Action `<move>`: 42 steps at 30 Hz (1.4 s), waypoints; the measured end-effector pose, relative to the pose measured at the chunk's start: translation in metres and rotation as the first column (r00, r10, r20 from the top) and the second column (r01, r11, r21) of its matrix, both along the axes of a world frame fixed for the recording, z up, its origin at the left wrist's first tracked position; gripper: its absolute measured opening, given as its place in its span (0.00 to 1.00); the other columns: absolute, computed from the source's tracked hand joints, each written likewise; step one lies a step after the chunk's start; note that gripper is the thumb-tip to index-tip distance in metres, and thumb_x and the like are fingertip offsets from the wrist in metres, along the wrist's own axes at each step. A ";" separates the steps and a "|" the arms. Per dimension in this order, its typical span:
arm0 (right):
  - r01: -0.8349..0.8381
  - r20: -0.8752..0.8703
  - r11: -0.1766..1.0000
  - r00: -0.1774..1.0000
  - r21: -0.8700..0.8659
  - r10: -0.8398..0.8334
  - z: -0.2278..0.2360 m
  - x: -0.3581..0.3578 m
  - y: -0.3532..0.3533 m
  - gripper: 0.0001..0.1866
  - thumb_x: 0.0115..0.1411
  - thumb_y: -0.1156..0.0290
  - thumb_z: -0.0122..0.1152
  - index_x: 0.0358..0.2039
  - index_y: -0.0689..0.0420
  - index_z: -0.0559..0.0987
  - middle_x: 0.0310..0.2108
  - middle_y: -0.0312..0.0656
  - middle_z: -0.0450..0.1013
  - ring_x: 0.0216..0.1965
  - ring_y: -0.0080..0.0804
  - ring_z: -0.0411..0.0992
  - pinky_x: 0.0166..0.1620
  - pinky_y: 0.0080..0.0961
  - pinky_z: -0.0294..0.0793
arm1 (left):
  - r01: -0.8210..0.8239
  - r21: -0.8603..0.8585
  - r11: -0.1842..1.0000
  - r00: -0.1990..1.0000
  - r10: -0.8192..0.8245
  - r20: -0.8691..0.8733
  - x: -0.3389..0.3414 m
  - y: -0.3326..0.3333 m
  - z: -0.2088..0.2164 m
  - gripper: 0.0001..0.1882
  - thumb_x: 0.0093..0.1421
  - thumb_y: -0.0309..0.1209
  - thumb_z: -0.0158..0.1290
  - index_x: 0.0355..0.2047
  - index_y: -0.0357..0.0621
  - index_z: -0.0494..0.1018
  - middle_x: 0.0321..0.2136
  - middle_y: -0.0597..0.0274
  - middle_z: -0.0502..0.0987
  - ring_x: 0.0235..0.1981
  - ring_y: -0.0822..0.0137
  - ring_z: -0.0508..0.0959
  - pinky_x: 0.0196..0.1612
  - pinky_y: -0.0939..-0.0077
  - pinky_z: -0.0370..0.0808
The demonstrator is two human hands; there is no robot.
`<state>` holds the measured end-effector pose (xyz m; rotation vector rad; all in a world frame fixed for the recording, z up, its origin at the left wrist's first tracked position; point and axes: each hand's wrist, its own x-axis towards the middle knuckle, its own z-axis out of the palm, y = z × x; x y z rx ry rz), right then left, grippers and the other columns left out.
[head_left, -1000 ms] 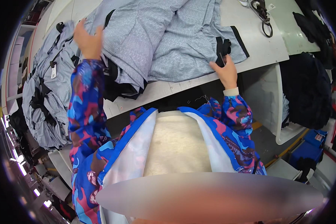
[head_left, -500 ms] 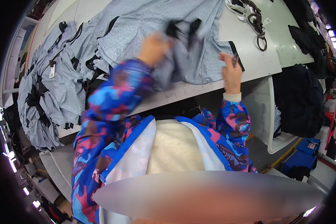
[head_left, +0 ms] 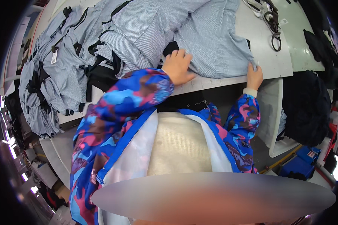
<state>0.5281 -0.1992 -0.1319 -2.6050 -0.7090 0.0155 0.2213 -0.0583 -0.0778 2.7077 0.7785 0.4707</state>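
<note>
A light grey knit garment (head_left: 218,45) with black trim lies spread on the white table in front of me. My left hand (head_left: 178,67) rests on its left part, beside a black trim piece (head_left: 171,48), fingers stretched out and holding nothing. At the near right corner of the garment, my right hand (head_left: 254,77) pinches the cloth edge between thumb and fingers. Whether anything else is tucked in that hand is hidden. Left of my left hand lies a heap of similar grey garments (head_left: 135,37), and one farther left carries a white tag (head_left: 54,57).
Dark scissors (head_left: 275,37) and a pale strap-like item (head_left: 256,8) lie at the table's back right. Below the right edge, a white bin (head_left: 276,127) holds dark cloth (head_left: 306,108). A blue box (head_left: 298,165) stands on the floor at lower right. The table's front edge runs just before me.
A blurred, bunched grey and black cloth at my left hand is now out of the hand, which lies flat farther right. My right hand has moved right and taken the garment's corner.
</note>
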 end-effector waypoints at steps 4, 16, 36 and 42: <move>0.093 -0.268 0.906 0.963 0.412 0.023 -0.002 0.014 -0.019 0.23 0.48 0.60 0.60 0.37 0.67 0.72 0.31 0.47 0.73 0.33 0.36 0.70 0.37 0.29 0.67 | -0.021 -0.038 0.999 0.977 0.012 -0.212 -0.022 0.015 -0.049 0.16 0.43 0.28 0.50 0.36 0.42 0.65 0.31 0.53 0.68 0.37 0.55 0.69 0.41 0.63 0.66; -0.173 0.037 0.717 0.979 0.675 0.202 0.057 -0.093 -0.021 0.05 0.48 0.77 0.58 0.27 0.56 0.71 0.22 0.33 0.65 0.19 0.22 0.61 0.21 0.19 0.60 | 0.235 -0.305 0.923 0.963 -0.264 -0.056 -0.001 0.007 0.032 0.17 0.50 0.36 0.52 0.40 0.44 0.68 0.31 0.55 0.70 0.34 0.60 0.72 0.37 0.69 0.68; -0.014 -0.501 0.724 0.713 0.690 0.490 0.038 -0.145 0.021 0.14 0.53 0.66 0.58 0.33 0.66 0.74 0.26 0.38 0.71 0.28 0.20 0.68 0.33 0.17 0.67 | 0.149 -0.950 0.275 0.962 0.184 0.204 0.045 -0.012 -0.023 0.04 0.52 0.26 0.53 0.27 0.39 0.69 0.23 0.71 0.70 0.26 0.81 0.68 0.30 0.86 0.66; 0.025 -0.616 0.766 0.611 0.643 0.497 0.033 -0.145 0.024 0.16 0.50 0.67 0.60 0.35 0.66 0.72 0.28 0.39 0.71 0.30 0.22 0.67 0.36 0.19 0.66 | 0.165 -0.948 0.272 0.962 0.169 0.216 0.046 -0.008 -0.035 0.05 0.51 0.23 0.52 0.28 0.39 0.67 0.23 0.71 0.68 0.25 0.80 0.68 0.31 0.86 0.66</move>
